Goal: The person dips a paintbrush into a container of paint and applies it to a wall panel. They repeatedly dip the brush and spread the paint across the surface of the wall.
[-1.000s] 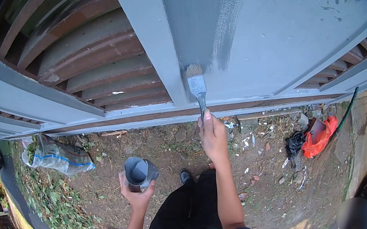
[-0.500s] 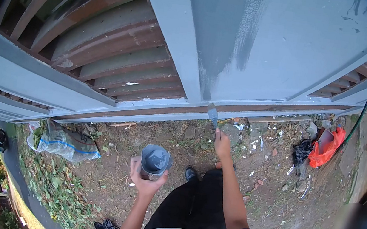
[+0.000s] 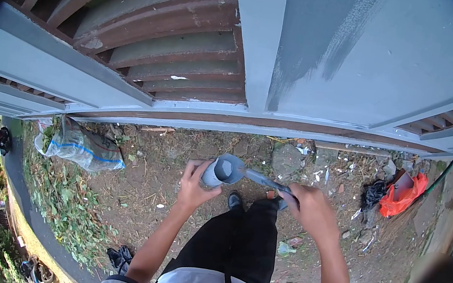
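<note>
My left hand [image 3: 195, 186] is wrapped round a small paint cup [image 3: 213, 173], which is tilted so its mouth faces right and up. Grey paint shows inside the cup. In my right hand [image 3: 312, 209] is a paintbrush [image 3: 264, 180], gripped by its handle, with its bristle end right at the cup's rim. Ahead stands a light blue-grey wall panel [image 3: 395, 78] with a darker grey painted streak [image 3: 306, 37] down its left part.
Brown louvre slats [image 3: 177, 37] lie left of the panel. On the littered ground are a clear plastic sack [image 3: 85, 148], a red-orange plastic bag [image 3: 402, 199] and a black bag [image 3: 373, 192]. Another black bag [image 3: 119, 258] is near my left elbow.
My right hand has brought the paintbrush down from the panel's lower edge to the cup. My left hand has moved the cup up and right and tilted it toward the brush.
</note>
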Demonstrator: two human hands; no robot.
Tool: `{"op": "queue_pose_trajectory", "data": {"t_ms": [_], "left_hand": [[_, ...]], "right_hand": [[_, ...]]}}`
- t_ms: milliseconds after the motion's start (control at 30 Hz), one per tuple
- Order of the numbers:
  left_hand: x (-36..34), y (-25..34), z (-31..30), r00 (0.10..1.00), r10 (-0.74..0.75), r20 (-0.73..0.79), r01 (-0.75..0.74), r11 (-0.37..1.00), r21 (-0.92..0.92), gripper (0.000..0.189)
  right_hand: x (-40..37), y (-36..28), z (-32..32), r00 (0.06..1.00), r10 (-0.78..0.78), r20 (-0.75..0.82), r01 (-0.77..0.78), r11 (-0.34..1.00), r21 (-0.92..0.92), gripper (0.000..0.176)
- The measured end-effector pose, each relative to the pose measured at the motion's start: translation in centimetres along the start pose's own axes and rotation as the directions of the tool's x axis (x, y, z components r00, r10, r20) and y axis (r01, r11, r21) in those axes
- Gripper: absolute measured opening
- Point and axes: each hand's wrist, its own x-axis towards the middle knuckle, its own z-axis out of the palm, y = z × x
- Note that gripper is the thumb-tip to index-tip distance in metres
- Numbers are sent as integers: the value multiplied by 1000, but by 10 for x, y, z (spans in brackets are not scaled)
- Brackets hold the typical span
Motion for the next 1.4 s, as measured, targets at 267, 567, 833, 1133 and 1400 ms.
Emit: {"op": "queue_pose_trajectory", "data": {"t_ms": [267,567,833,1133,1400], "left_hand": [[-11,7,8,997,-20,74,21,1000,-19,65],[-9,3,14,999,7,45,-7,1000,1,64],[19,27,23,976,-184,-113,150,954,-258,61],[12,32,23,976,-102,-191,32,941,-338,66],[-17,19,12,978,-152,-141,121,971,-208,66]], "right_hand": [[20,-29,25,994,-3,110,-2,999,47,23],[15,-31,-2,993,115,-25,-116,988,-99,27],[37,34,-2,898,304,-319,-32,767,641,31],[132,51,94,656,431,-619,187,702,687,36],[111,83,198,669,612,-422,-300,742,600,46]]}}
